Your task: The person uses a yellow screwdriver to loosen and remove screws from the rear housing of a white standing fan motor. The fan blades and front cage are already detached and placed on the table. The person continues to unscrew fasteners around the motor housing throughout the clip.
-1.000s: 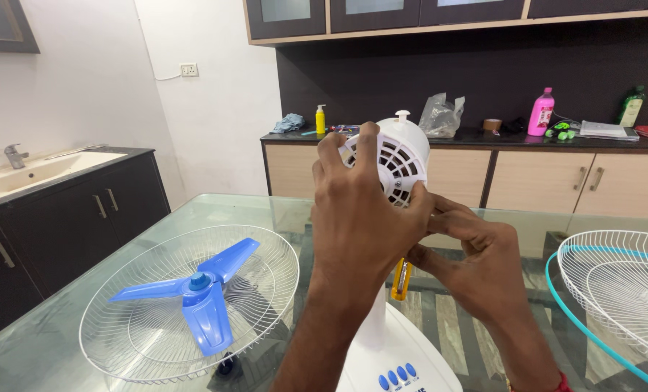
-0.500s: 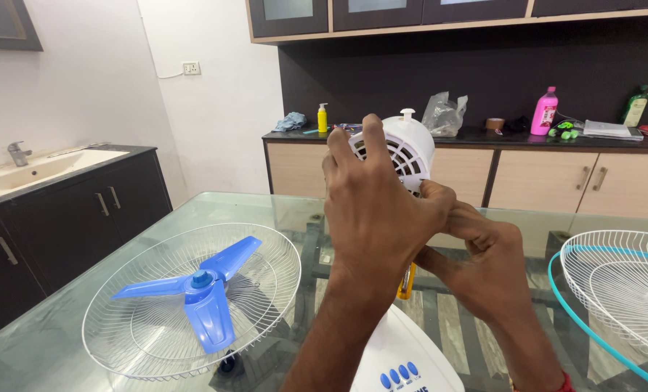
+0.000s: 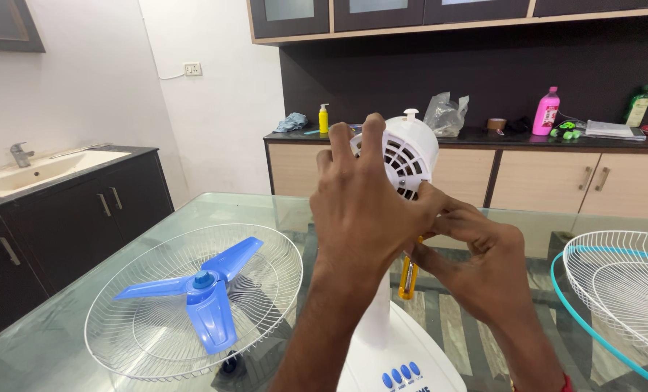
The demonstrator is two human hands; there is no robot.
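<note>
Hands (image 3: 426,232), two, on one fan motor housing (image 3: 410,154).

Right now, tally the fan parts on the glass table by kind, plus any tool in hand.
Wire fan guards: 2, left one and right one
Blue fan blade: 1
White fan motor housing on its stand: 1
Yellow-handled screwdriver: 1
Total: 5

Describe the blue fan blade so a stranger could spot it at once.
Start at the glass table and look to its left half, where a round white wire fan guard lies flat. The blue fan blade rests inside that guard. It is the only three-winged blue piece; the other guard at the right holds none.
</note>
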